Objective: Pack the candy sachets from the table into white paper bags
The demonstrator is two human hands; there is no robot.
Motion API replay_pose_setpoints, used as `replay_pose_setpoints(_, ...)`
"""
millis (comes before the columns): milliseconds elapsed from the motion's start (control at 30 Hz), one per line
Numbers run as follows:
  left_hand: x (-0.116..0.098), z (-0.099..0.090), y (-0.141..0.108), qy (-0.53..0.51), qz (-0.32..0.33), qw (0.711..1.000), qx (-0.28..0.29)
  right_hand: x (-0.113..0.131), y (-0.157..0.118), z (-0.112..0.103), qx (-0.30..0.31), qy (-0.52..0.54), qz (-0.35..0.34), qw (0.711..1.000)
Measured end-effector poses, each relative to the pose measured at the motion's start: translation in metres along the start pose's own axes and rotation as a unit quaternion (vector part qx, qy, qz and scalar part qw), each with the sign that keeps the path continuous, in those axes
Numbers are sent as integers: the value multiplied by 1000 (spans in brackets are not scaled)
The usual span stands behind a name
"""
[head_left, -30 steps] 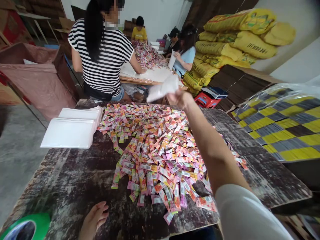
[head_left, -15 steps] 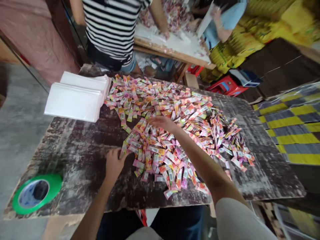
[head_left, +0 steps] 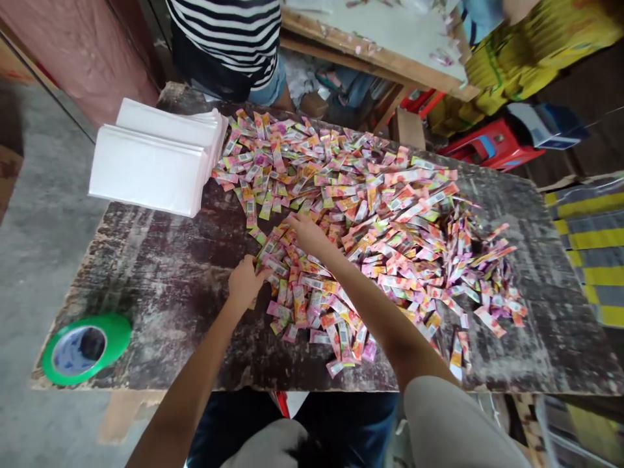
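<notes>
Head view: left hand [head_left: 245,281] touches the sachets [head_left: 404,214] at their left edge, right hand [head_left: 308,234] on them; I cannot tell if either grips; bags [head_left: 146,166] and tape [head_left: 71,352] lie left of them.

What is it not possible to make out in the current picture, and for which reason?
Head view: what the left hand has in its grip, hidden by its back.
Head view: the grip of the right hand, hidden likewise.
Head view: fine print on the packets, too small.
Head view: the head of the person in the striped shirt, cut by the top edge.
Head view: wording inside the green tape roll, blurred.
</notes>
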State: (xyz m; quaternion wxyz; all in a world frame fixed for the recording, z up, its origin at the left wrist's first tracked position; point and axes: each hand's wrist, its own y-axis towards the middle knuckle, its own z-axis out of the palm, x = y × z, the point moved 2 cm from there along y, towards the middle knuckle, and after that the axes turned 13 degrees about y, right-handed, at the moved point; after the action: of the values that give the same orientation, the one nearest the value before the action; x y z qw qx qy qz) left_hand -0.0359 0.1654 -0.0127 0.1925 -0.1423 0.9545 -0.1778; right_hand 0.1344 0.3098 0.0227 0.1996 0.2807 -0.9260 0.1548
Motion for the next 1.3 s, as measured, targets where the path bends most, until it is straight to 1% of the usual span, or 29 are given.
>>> replay_pose_setpoints(67,0,-3,11,-43,-16,999,8,-3,0,13,-4,-46,-29,999)
replay_pose_setpoints(100,-1,-4,16,-54,-25,998,3,-6,-2,20,-6,-58,-32,998)
replay_pose_setpoints(167,-8,-7,28,-42,-33,998,-38,-13,-8,31,-12,-60,-28,998)
replay_pose_setpoints(267,-25,-10,44,12,4,994,-112,-18,-13,37,-26,-31,-33,999)
replay_pose_setpoints(333,-32,-12,52,30,38,990,-136,-20,-15,36,-28,18,-47,998)
replay_pose_setpoints(367,-31,-14,54,26,51,988,-146,-22,-16,33,-33,55,-53,997)
replay_pose_setpoints(400,-26,-17,55,11,57,986,-157,-26,-17,29,-50,101,-52,992)
replay_pose_setpoints(433,-18,-20,56,-14,57,984,-168,-30,-18,23,-80,151,-40,984)
replay_pose_setpoints(500,5,-28,56,-86,36,980,-176,-41,-21,9,-163,242,4,957)
replay_pose_setpoints(533,16,-32,56,-125,21,977,-172,-45,-21,3,-197,269,24,942)
replay_pose_setpoints(567,24,-35,56,-159,7,973,-166,-47,-19,-3,-214,279,35,935)
replay_pose_setpoints(600,28,-38,57,-182,1,970,-159,-47,-15,-7,-207,270,32,940)
replay_pose_setpoints(633,27,-40,59,-192,9,970,-152,-45,-9,-8,-179,244,17,953)
replay_pose_setpoints(667,22,-40,61,-186,31,972,-143,-40,-2,-7,-135,206,-3,969)
replay_pose_setpoints(733,1,-38,67,-123,121,979,-112,-27,15,0,-41,115,-36,992)
replay_pose_setpoints(800,-21,-32,74,-16,216,974,-69,-16,32,10,25,36,-46,998)
replay_pose_setpoints(833,-28,-29,78,38,245,967,-51,-13,39,14,41,8,-44,998)
replay_pose_setpoints(867,-30,-27,81,84,260,961,-40,-11,44,15,39,-8,-39,998)
replay_pose_setpoints(900,-29,-26,84,120,265,956,-38,-12,48,14,21,-15,-33,999)
replay_pose_setpoints(967,-15,-33,86,157,249,953,-63,-19,51,3,-48,-9,-17,999)
replay_pose_setpoints(1033,9,-48,81,156,201,959,-122,-30,47,-13,-119,32,1,992)
replay_pose_setpoints(1067,22,-56,75,139,162,965,-149,-36,43,-21,-135,63,9,989)
replay_pose_setpoints(1100,34,-64,67,114,117,973,-164,-40,39,-26,-138,98,14,986)
replay_pose_setpoints(1133,43,-69,56,83,72,980,-163,-43,34,-29,-131,132,15,982)
replay_pose_setpoints(1167,50,-71,44,54,36,987,-147,-43,31,-28,-114,159,12,981)
replay_pose_setpoints(1200,52,-69,31,31,13,992,-119,-41,28,-25,-91,171,7,981)
replay_pose_setpoints(1233,50,-63,17,19,6,996,-84,-36,27,-19,-66,169,2,983)
replay_pose_setpoints(1300,39,-43,-9,30,16,999,-21,-24,30,-1,-22,138,5,990)
